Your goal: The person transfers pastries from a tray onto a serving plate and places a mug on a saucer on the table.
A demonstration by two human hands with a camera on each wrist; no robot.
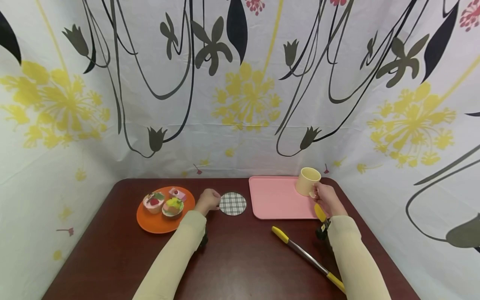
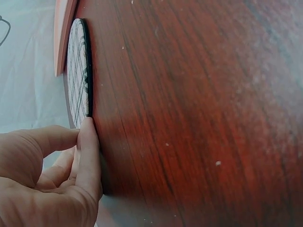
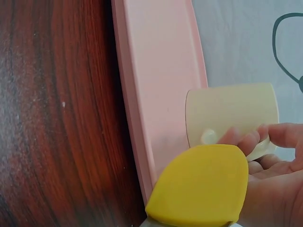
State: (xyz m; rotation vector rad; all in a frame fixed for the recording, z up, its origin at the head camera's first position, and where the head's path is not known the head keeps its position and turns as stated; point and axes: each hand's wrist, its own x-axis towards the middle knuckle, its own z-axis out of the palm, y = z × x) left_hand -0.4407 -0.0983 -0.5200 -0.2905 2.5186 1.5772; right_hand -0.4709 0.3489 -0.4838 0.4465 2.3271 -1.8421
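Cup (image 1: 308, 181) over tray's (image 1: 275, 200) far right corner, coaster (image 1: 233, 203) just left of tray.
Right hand (image 1: 327, 199) grips cup handle; left hand (image 1: 207, 201) fingertips pinch coaster's left edge.

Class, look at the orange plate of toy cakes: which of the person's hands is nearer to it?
Left. The left hand sits just right of the round orange plate, touching the round checked coaster. The right hand holds the cream mug over the pink tray, far across.
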